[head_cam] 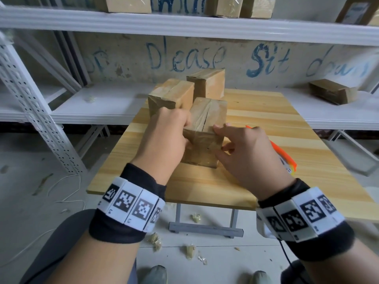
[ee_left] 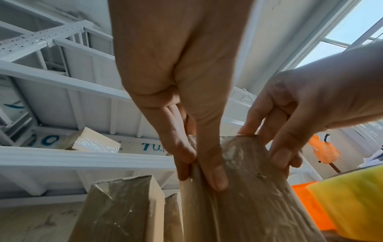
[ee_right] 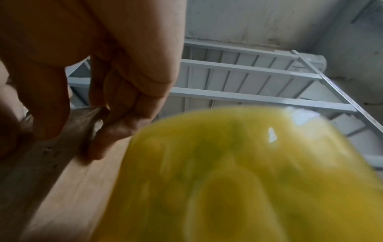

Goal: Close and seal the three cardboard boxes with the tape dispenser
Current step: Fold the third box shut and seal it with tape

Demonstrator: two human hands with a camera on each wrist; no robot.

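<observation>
Three brown cardboard boxes stand on the wooden table (head_cam: 287, 119). Wrinkled clear tape runs over the top seam and down the front face of the nearest box (head_cam: 209, 113). My left hand (head_cam: 166, 136) pinches this box's near left corner, with the thumb (ee_left: 215, 173) on the taped front and the fingers on the side. My right hand (head_cam: 242, 148) grips the near right corner, fingertips on the top edge and thumb on the front. Behind it stand the left box (head_cam: 174, 93) and the far box (head_cam: 209, 83), both with closed flaps. The orange tape dispenser (head_cam: 285, 156) lies beside my right wrist, its yellow roll (ee_right: 248, 172) blurred.
White metal shelving surrounds the table, with a slotted post (head_cam: 30, 99) at the left. A flattened box (head_cam: 332, 91) lies on the right shelf and taped boxes (head_cam: 127, 4) sit on the top shelf. Crumpled tape scraps (head_cam: 189, 251) litter the floor below.
</observation>
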